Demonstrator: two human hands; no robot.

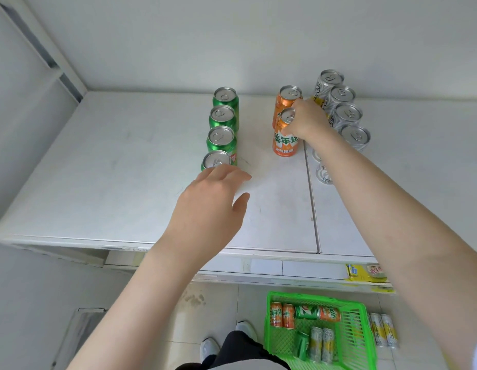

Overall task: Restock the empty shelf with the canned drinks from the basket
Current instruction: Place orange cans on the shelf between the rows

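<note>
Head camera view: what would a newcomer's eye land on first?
Three files of cans stand on the white shelf: green cans left, orange middle, silver cans right. The right hand grips the front orange can; the left hand hovers open by the green ones. A bright green basket below holds more.

A white wall (232, 36) stood at the back. On the left, a white bar (31, 36) with a dark gap beside it ran down at a slant. Low down, the floor (242, 300) had pale tiles. A dark smudge (194, 299) marked one tile near the middle. A flat grey thing (74, 332) lay on the floor at the left, too blurry to tell what it was. A yellow tag (365, 273) with small pictures sat at the right, above the floor.
</note>
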